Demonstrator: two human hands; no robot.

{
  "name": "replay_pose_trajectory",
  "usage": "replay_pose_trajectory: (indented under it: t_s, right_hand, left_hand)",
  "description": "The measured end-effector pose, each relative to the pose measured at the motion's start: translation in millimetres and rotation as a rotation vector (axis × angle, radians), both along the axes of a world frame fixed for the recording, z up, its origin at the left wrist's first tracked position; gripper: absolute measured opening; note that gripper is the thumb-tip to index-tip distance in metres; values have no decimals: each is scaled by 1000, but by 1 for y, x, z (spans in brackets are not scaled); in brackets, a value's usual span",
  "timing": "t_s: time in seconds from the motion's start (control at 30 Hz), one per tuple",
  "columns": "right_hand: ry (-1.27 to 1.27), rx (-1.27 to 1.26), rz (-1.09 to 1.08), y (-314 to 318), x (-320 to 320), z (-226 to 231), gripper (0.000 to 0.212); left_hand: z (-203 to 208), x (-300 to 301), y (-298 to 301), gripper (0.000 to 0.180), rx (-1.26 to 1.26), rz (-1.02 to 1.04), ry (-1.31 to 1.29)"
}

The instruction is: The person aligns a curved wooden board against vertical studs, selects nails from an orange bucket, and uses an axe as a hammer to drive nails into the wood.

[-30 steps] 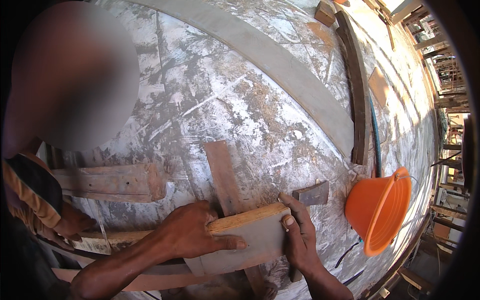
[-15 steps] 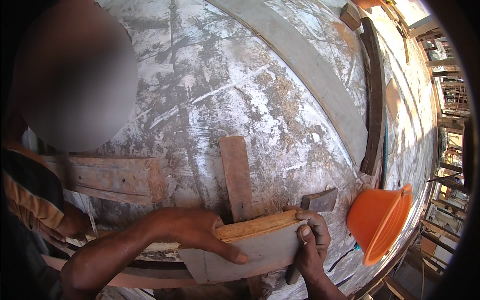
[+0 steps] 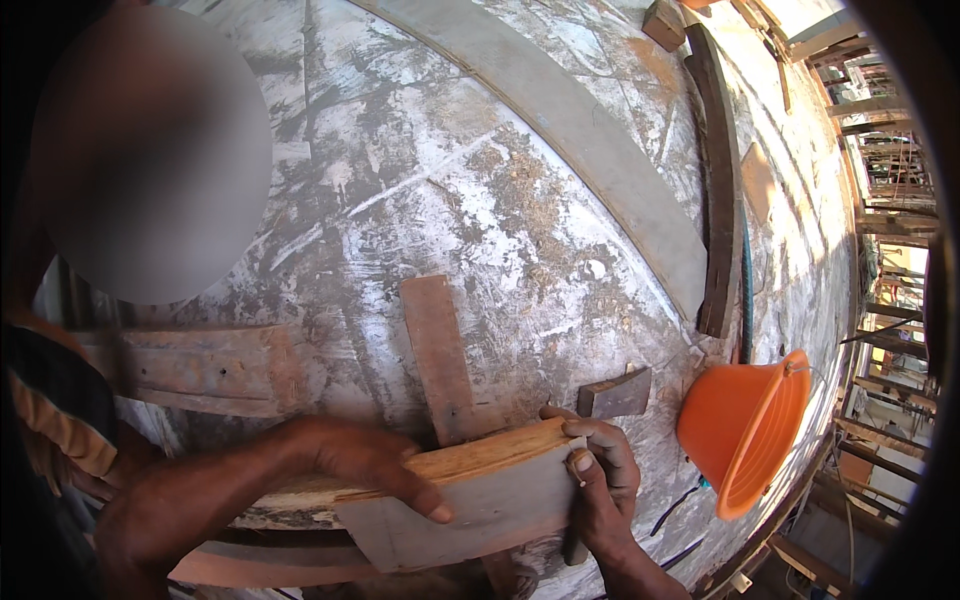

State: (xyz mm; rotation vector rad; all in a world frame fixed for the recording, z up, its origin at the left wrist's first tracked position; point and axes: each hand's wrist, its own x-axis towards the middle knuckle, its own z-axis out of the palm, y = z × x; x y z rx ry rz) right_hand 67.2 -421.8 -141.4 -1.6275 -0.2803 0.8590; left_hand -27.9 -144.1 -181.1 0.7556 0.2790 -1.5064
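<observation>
A short wooden board [image 3: 480, 512] with a smooth grey face and a rough, pale upper edge lies tilted between my two hands. My left hand [image 3: 375, 468] grips its left part, thumb laid across the grey face and fingers out of sight behind. At the right end, my right hand [image 3: 607, 470] is closed round the corner, its thumb pressed on the face and its fingers curled over the end. A longer timber [image 3: 290, 508] with a rough edge runs left from the board, under my left forearm.
Another person's striped sleeve [image 3: 60, 420] is at the left. A brown plank [image 3: 437, 345] and a thick beam [image 3: 200, 370] lie beyond my hands. On the right are a small dark block [image 3: 614, 393], an orange tub [image 3: 735, 430] on its side, a dark timber [image 3: 715, 190] and a long grey board [image 3: 600, 150].
The view has shifted, so the floor, tub and boards sit further left in the picture. Both hands keep their hold on the board. The other person's hand is now mostly hidden.
</observation>
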Motion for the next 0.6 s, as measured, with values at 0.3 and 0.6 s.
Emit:
replay_pose_trajectory:
  t_s: [0.3,0.6]
  right_hand:
    - [-1,-7,0,0,-1,4,31]
    - [-97,-47,-57,3,-6,-1,31]
  left_hand:
    - [-7,-9,-4,85,-6,47,36]
    - [3,-6,-6,108,82,60,-105]
